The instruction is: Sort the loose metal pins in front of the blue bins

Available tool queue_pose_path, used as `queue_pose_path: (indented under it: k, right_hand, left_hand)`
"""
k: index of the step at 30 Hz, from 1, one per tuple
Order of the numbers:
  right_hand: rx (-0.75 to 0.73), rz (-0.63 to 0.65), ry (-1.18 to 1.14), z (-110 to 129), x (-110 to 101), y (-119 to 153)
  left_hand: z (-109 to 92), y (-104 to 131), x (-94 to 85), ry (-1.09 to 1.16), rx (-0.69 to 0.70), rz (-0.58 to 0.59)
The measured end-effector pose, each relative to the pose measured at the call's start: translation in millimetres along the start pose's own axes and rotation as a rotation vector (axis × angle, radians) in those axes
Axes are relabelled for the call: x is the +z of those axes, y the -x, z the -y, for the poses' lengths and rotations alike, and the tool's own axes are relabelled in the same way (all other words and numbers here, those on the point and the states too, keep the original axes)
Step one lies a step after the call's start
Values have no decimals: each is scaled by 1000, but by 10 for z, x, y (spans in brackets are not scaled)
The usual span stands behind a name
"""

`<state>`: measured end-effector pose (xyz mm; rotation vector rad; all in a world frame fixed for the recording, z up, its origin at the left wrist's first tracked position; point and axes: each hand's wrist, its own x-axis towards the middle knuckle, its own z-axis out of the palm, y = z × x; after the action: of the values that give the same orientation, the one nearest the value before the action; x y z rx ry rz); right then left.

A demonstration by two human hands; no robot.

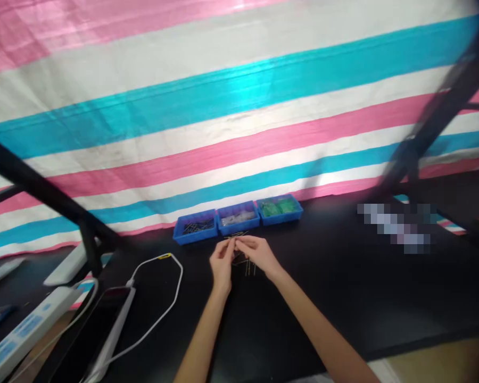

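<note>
My left hand (222, 259) and my right hand (259, 254) meet above the black table, fingertips pinched together. Whatever lies between the fingers is too small and hidden to name. Beneath and around them are several thin metal pins (248, 267), perhaps screws, loose on the table. Just beyond the hands stand three blue bins in a row. The left bin (178, 234) holds dark thin pieces (197, 227), the middle bin (239, 227) clear or whitish small pieces (238, 217), and the right bin (281, 217) green packets (278, 206).
A white cable (178, 290) loops left of my hands to a phone-like device (104, 319). A white power strip (27, 327) lies further left. Black metal struts (43, 186) rise on both sides, and a striped sheet (223, 143) hangs behind. A blurred patch (395, 227) lies right.
</note>
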<state>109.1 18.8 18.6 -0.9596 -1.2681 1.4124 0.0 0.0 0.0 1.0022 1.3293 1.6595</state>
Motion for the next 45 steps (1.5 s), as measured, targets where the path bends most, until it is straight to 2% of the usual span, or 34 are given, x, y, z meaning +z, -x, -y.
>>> queue_pose_path:
  k: [7, 13, 16, 20, 24, 28, 31, 35, 40, 45]
  right_hand:
    - [-105, -116, 88, -33, 19, -36]
    - [-143, -235, 108, -59, -44, -93]
    - [-155, -247, 124, -73, -33, -102]
    - [-169, -227, 148, -88, -1, -92]
    - [-171, -187, 201, -108, 21, -55]
    - [-163, -161, 256, -121, 28, -35]
    - [-163, -148, 305, -113, 14, -39]
    - [-152, -136, 409, -76, -38, -13]
    - [-102, -177, 618, -19, -147, 54]
    - [103, -38, 953, 2, -333, 48]
  left_hand:
    - [2, -28, -16, 18, -48, -8]
    - [-31, 9, 14, -172, -30, 192]
    - [-66, 21, 2, -171, -28, 220]
    - [-108, 17, -69, -147, -12, 149]
    - [-155, -75, -156, -132, 32, 22]
    - [-237, -358, -244, -157, 105, -129]
    - [-318, -601, -305, -214, 157, -165]
    - [-394, -689, -304, -335, 243, -106]
    - [-347, -414, -208, -525, 326, 45]
    - [-209, -148, -224, -713, 315, 194]
